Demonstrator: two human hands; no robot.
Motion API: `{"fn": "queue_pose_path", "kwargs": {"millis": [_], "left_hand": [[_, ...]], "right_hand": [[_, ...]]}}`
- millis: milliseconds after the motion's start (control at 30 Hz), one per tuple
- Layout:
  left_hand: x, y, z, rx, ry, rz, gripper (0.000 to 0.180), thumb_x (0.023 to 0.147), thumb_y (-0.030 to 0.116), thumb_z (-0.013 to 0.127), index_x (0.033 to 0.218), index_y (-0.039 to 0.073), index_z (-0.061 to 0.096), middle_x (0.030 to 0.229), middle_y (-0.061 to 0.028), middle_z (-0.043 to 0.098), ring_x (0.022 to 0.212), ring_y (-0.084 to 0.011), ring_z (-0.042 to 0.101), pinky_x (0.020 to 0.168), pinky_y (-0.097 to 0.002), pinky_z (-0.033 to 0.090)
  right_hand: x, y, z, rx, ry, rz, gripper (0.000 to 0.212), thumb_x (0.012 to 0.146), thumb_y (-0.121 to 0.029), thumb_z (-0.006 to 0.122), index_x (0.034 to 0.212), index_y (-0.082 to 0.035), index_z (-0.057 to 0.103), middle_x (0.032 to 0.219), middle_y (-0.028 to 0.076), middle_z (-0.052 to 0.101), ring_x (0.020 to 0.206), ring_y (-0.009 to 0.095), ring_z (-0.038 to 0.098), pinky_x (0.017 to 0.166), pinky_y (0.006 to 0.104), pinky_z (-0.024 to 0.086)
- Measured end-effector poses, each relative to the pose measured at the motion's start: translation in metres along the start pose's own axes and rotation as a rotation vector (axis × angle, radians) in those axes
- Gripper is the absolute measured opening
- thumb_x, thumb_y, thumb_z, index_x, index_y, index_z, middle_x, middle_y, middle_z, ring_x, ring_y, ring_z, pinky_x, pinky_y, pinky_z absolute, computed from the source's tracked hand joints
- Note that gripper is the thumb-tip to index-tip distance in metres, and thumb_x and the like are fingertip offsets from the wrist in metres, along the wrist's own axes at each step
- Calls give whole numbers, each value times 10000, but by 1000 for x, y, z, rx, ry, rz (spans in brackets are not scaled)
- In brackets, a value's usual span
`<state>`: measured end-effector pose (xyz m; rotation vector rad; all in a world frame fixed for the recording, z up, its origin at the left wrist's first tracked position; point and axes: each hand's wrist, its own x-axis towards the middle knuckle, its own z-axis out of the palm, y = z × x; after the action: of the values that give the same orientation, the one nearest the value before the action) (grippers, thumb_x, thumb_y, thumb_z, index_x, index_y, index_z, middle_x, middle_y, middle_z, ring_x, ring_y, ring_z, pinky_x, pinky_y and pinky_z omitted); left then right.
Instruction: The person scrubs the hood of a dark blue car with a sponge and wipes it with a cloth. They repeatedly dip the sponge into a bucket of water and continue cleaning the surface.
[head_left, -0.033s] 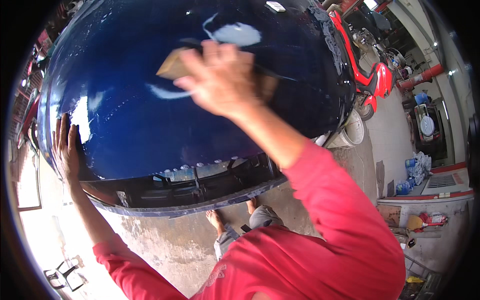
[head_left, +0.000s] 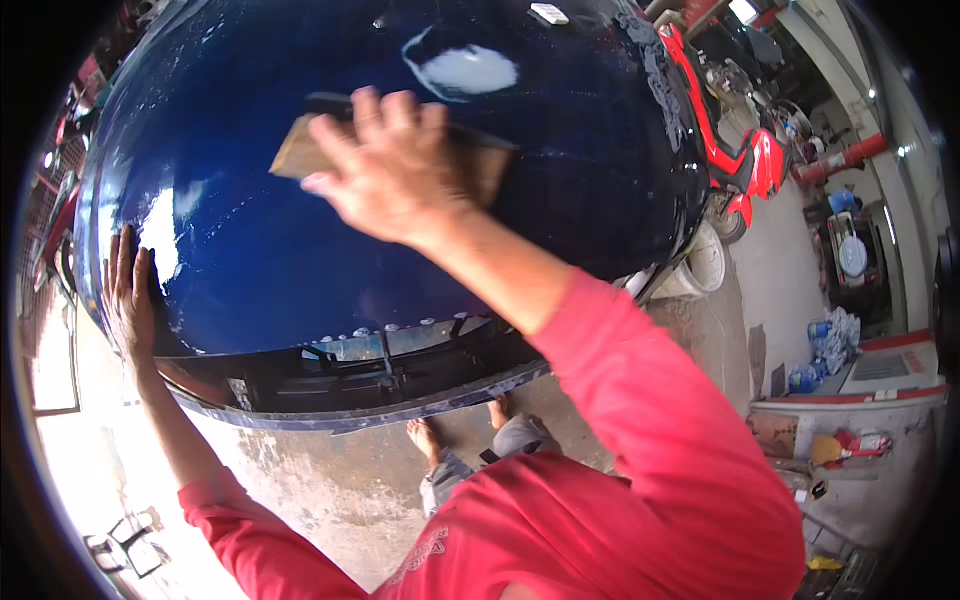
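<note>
A glossy dark blue car hood fills the upper middle, wet-looking with droplets and light reflections. My right hand presses a brown sheet of sandpaper against it, fingers spread across the sheet. The palm hides the sheet's middle; its corners stick out on both sides, with a dark edge beyond the fingertips. A pale grey patch lies just past that hand. My left hand rests flat on the hood's left edge, fingers extended and holding nothing.
A small white block sits far back on the hood. Beside the car's right side are a white bucket and a red motor scooter. An opening with a bumper edge runs between hood and my legs.
My right hand and the sandpaper have slid left and slightly nearer across the hood, and look less blurred. The left hand stays at the hood's edge.
</note>
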<state>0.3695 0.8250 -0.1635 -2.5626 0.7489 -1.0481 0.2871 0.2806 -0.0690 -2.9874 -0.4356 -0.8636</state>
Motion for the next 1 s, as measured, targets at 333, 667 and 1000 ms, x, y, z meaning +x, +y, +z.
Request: {"fn": "queue_pose_path", "kwargs": {"millis": [333, 667, 1000], "left_hand": [[15, 15, -13, -184, -166, -444, 612, 1169, 532, 491, 1674, 194, 563, 1706, -138, 553, 1611, -349, 459, 1331, -480, 331], [6, 2, -4, -21, -13, -36, 420, 1162, 154, 598, 1578, 208, 589, 1724, -80, 540, 1603, -365, 474, 1300, -499, 422], [13, 18, -14, -75, -135, -324, 441, 1209, 315, 498, 1629, 208, 583, 1740, -31, 531, 1639, -290, 436, 1345, -450, 329]], "right_hand": [[-108, 240, -38, -403, -130, 717, 566, 1104, -669, 533, 1410, -208, 651, 1294, 217, 733, 1087, 508, 704, 856, 701, 567], [-47, 38, 3, 67, 140, -128, 658, 939, -663, 791, 1443, -242, 751, 1546, 174, 634, 1287, 348, 574, 975, 552, 440], [-83, 107, -43, -145, -187, 200, 730, 1027, -659, 684, 1601, -210, 638, 1661, 210, 557, 1363, 430, 549, 1102, 623, 449]]}}
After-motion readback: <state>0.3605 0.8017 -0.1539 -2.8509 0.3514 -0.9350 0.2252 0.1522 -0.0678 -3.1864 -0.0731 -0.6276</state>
